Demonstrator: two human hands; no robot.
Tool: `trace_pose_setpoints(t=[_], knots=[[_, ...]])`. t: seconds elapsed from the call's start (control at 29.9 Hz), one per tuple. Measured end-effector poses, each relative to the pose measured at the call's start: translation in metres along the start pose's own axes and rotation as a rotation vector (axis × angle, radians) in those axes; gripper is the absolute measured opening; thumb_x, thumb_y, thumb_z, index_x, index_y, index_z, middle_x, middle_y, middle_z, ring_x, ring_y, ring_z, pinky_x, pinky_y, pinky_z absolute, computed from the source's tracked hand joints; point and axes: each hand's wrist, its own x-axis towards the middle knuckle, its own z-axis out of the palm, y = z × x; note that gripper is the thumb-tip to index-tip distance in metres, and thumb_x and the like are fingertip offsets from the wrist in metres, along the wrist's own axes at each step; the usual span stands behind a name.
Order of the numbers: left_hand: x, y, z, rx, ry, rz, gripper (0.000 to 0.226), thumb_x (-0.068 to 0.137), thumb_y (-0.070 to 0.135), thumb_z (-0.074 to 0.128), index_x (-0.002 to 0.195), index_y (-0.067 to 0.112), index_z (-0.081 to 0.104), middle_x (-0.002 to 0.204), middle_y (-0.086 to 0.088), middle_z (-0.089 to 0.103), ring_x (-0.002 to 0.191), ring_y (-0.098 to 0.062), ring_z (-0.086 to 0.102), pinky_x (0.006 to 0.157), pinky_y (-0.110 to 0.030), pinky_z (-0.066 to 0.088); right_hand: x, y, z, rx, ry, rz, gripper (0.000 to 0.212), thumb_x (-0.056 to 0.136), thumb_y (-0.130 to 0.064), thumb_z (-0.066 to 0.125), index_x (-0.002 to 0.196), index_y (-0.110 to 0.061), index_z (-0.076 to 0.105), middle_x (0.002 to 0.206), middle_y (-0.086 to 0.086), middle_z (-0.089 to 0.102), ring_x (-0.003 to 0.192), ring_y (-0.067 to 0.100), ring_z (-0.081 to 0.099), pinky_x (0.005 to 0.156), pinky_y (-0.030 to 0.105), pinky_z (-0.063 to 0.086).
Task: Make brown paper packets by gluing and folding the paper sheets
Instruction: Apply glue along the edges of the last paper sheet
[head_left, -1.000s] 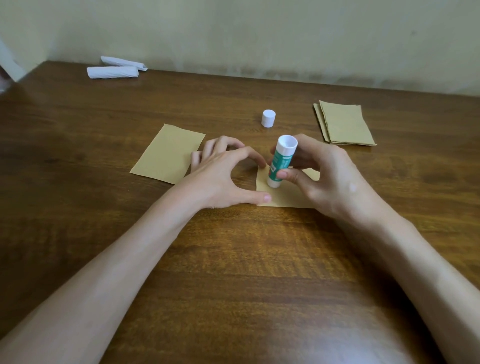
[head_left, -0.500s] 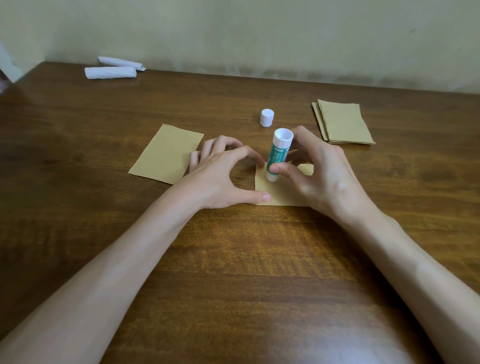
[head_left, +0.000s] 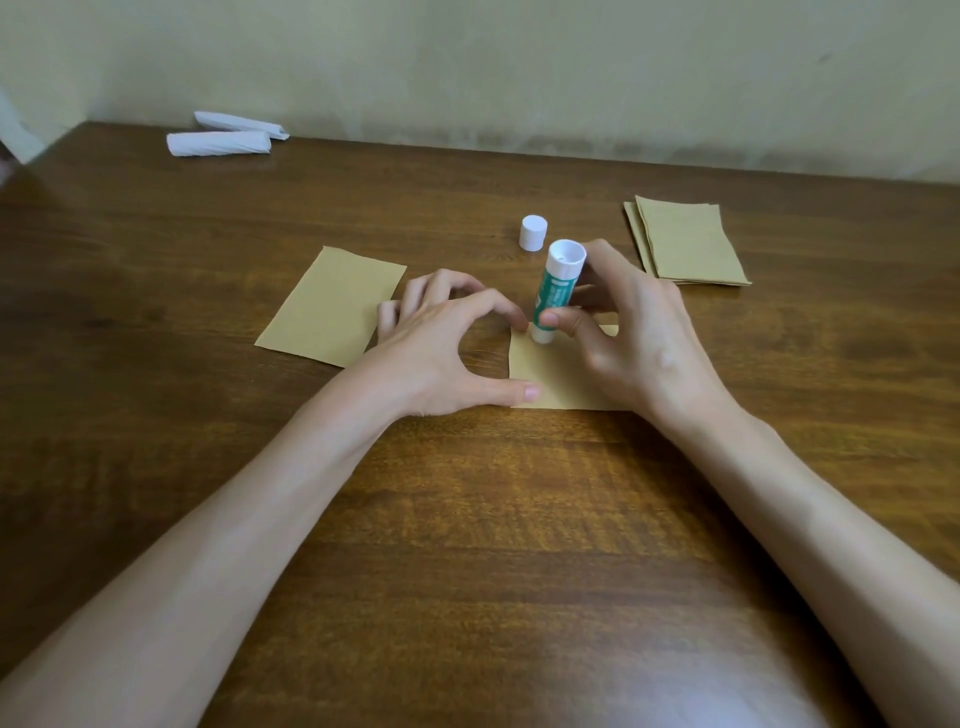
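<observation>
A small brown paper sheet (head_left: 558, 379) lies on the wooden table (head_left: 467, 519) in front of me. My right hand (head_left: 634, 338) grips a green and white glue stick (head_left: 556, 296), its lower end pressed on the sheet's far left corner. My left hand (head_left: 441, 348) holds the sheet's left edge down with thumb and index fingertip, the other fingers resting on the table. Much of the sheet is hidden under my right hand.
A finished brown packet (head_left: 332, 306) lies left of my left hand. The white glue cap (head_left: 533, 233) stands behind the glue stick. A stack of brown sheets (head_left: 685, 241) sits at the back right. Two white paper rolls (head_left: 221, 141) lie at the far left by the wall.
My right hand has slid the glue stick along the sheet's left edge, away from me, from the middle to the far corner. My left hand has stayed in place.
</observation>
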Motion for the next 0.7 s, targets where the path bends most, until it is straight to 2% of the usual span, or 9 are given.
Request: trace_pose_setpoints(t=[0.23,0.33,0.47,0.57,0.7], knots=[[-0.001,0.001,0.001,-0.004,0.003,-0.002,0.059,0.068,0.074,0.077,0.119,0.057,0.055,0.141,0.018,0.031,0.142,-0.008,0.017,0.101,-0.032,0.013,0.002,0.0,0.001,-0.013,0.022,-0.001,0.026,0.097,-0.021,0.076,0.107,-0.022,0.052,0.106,-0.004,0.075,0.103,0.017,0.074,0.085,0.037,0.058],[-0.001,0.0,0.0,-0.009,0.001,-0.004,0.057,0.069,0.072,0.078,0.119,0.058,0.055,0.14,0.019,0.031,0.142,-0.008,0.017,0.101,-0.032,0.013,0.001,0.005,-0.003,0.152,0.045,-0.029,0.024,0.097,-0.016,0.076,0.112,-0.019,0.058,0.107,-0.002,0.074,0.104,0.011,0.074,0.092,0.037,0.061],[0.0,0.0,0.0,-0.01,-0.007,-0.005,0.057,0.069,0.072,0.079,0.119,0.057,0.056,0.14,0.019,0.032,0.142,-0.008,0.017,0.102,-0.034,0.015,-0.006,0.007,-0.022,0.371,0.142,0.025,0.027,0.098,-0.014,0.076,0.118,-0.003,0.063,0.112,0.006,0.074,0.107,0.013,0.074,0.097,0.036,0.06],[0.0,-0.001,0.0,-0.007,-0.003,-0.004,0.058,0.068,0.074,0.078,0.119,0.058,0.055,0.139,0.019,0.031,0.142,-0.008,0.018,0.102,-0.033,0.015,-0.013,0.005,-0.025,0.32,0.024,0.009,0.03,0.095,-0.018,0.08,0.118,-0.005,0.066,0.11,0.002,0.075,0.104,0.012,0.075,0.094,0.032,0.061],[0.001,-0.002,-0.001,0.006,-0.007,0.003,0.059,0.069,0.075,0.077,0.12,0.058,0.054,0.139,0.02,0.031,0.142,-0.008,0.018,0.102,-0.033,0.016,-0.016,0.007,-0.017,0.266,-0.094,-0.052,0.031,0.09,-0.026,0.085,0.112,-0.015,0.067,0.105,-0.005,0.074,0.1,0.017,0.075,0.09,0.038,0.061]])
